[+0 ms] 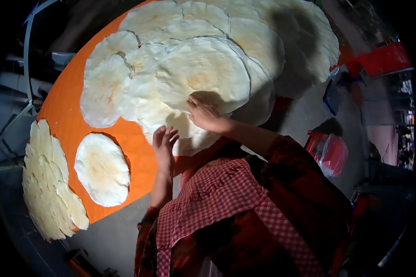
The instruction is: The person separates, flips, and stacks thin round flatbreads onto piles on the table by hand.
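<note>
Large round flatbreads lie overlapped in a broad pile on an orange tabletop (138,134). My right hand (204,113) rests on the near part of the top flatbread (208,69), its fingers lying against the bread close to a browned patch. Beside it, my left hand (164,142) is raised at the near edge of the pile with fingers loosely bent and apart, holding nothing. A single flatbread (101,170) lies apart on the orange surface to the left. The undersides of the piled breads are hidden.
At the table's left edge sits a stack of yellower flatbreads (51,184). A metal frame (27,60) stands at far left. On the right are a red table (383,60) and a red item in clear plastic (333,154). My checked apron (208,194) is below.
</note>
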`<move>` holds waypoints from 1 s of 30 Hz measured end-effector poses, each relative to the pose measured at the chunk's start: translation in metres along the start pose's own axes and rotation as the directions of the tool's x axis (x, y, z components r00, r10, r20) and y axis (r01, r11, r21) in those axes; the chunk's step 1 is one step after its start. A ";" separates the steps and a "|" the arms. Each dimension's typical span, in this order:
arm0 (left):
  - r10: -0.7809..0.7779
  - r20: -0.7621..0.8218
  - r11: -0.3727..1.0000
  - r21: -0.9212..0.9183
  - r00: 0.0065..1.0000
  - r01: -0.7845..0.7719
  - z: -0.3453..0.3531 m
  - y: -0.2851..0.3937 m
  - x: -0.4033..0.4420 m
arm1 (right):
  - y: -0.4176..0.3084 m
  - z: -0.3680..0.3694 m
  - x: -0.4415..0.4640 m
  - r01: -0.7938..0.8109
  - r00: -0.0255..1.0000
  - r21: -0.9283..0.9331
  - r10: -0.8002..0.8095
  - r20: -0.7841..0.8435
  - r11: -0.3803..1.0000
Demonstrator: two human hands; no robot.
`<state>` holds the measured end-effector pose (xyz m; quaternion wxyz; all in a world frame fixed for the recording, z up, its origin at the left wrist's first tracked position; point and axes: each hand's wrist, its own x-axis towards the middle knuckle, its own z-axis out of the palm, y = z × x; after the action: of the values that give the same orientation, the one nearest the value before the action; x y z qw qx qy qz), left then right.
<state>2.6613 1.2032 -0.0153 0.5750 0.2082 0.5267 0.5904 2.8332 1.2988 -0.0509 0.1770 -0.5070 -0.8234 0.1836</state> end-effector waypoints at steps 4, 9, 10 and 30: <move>-0.014 -0.099 0.982 0.185 0.995 0.032 0.042 -0.017 0.030 | 0.038 -0.018 0.043 -0.314 0.925 0.317 0.212 0.316 0.895; 0.038 -0.199 0.899 0.435 0.979 0.053 0.050 -0.045 0.078 | 0.116 -0.130 0.184 0.057 0.998 0.186 -0.063 0.030 0.981; 0.085 -0.232 0.878 0.477 0.969 0.037 0.043 -0.056 0.091 | 0.090 -0.182 0.184 0.031 0.999 0.173 -0.025 -0.041 0.984; -0.320 0.266 0.817 -0.409 0.909 0.407 0.030 -0.004 0.084 | 0.003 -0.025 0.006 -0.026 0.992 0.266 -0.009 0.130 0.963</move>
<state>2.6669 1.2892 -0.0380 0.7563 0.0167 0.3478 0.5540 2.8445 1.3087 -0.0294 0.1892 -0.4689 -0.7986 0.3264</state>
